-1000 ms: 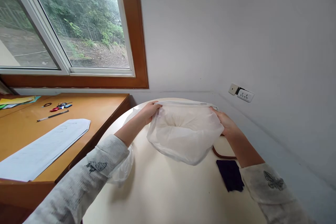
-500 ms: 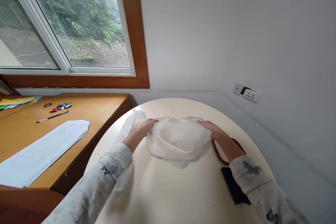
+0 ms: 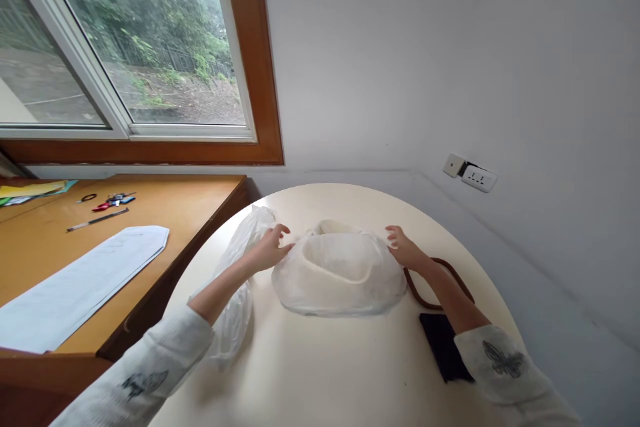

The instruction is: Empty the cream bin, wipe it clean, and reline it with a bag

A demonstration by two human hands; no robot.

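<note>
Head cam: seeing white translucent plastic bag (image 3: 340, 291) lying mid round table (image 3: 310, 373), apparently enclosing cream item (image 3: 320, 269), ID unclear. Flanking it w/ L hand (image 3: 273, 250) & R hand (image 3: 404, 251), w/ parted fingers, gripping nothing; can't confirm contact. Prob. arranging bag; next move likely calling for fresh pinch at both sides. Also spotting brown loop (image 3: 411, 288) & dark cloth (image 3: 441, 345) on R, 2nd plastic bag (image 3: 234, 327) under L forearm, paper sheets (image 3: 100, 273) on wooden desk (image 3: 165, 197) far L.
</note>
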